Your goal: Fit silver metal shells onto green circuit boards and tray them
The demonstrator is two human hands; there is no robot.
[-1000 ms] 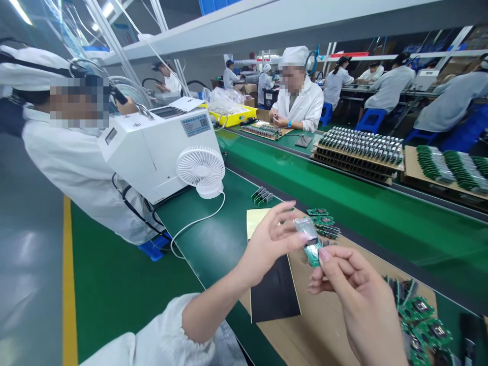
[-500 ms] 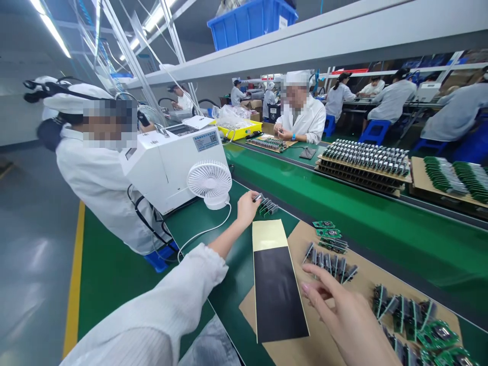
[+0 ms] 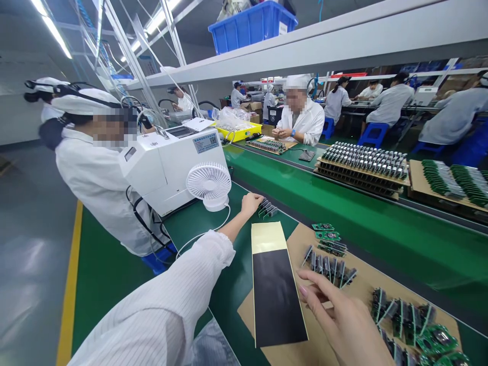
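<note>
At the far end of the green bench, my left hand [image 3: 250, 204] has its fingers pinched at the left end of a short row of circuit boards [image 3: 269, 208]. The board at its fingertips is mostly hidden. My right hand [image 3: 337, 310] hovers open and empty over brown cardboard, thumb and fingers apart. Just beyond it stands a row of circuit boards with grey parts [image 3: 331, 267]. Between my hands lies a black sheet [image 3: 280, 300] with a pale yellow strip [image 3: 269, 236] at its far end.
A white fan [image 3: 209, 183] and a white machine [image 3: 179, 168] stand left of my left hand. Further boards [image 3: 406, 312] lie at the right on the cardboard [image 3: 305, 351]. Beyond runs a green belt [image 3: 343, 208]; stacked board trays [image 3: 362, 162] and a co-worker [image 3: 303, 114] are across it.
My left hand has shifted slightly right against the row, and the board it held up is now mostly out of sight. My right hand has drifted a little left, still empty.
</note>
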